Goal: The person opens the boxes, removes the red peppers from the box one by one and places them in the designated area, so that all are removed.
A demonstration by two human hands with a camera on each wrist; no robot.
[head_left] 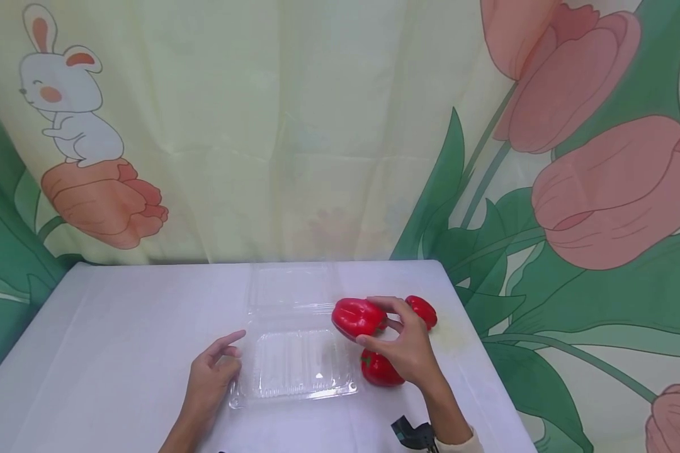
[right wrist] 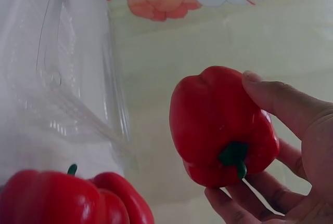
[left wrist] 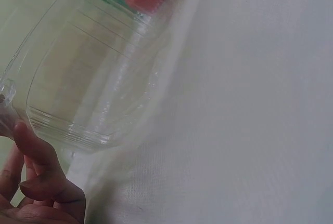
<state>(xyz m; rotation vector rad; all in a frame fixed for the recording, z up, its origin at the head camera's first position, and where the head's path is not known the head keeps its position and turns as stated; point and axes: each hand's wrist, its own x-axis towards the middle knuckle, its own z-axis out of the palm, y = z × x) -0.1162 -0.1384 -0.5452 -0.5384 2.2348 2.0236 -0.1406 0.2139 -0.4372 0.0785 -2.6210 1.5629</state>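
Note:
My right hand (head_left: pixel 410 349) grips a red bell pepper (head_left: pixel 356 318) between thumb and fingers, above the right edge of a clear plastic clamshell box (head_left: pixel 303 365). In the right wrist view the held pepper (right wrist: pixel 218 125) shows its green stem, with the thumb on one side and fingers beneath. The box lies with its lid (head_left: pixel 291 286) folded back. My left hand (head_left: pixel 209 377) is at the box's left edge, index finger extended, fingertips touching the rim. Below my right hand sits a second bell pepper (head_left: pixel 379 370); a third (head_left: pixel 422 311) lies behind the hand, partly hidden.
A white-covered table (head_left: pixel 119 340) bears everything. Its right edge runs just past the peppers. Behind it hangs a curtain (head_left: pixel 328 145) printed with tulips and a rabbit. A dark wrist device (head_left: pixel 413 434) sits by my right wrist.

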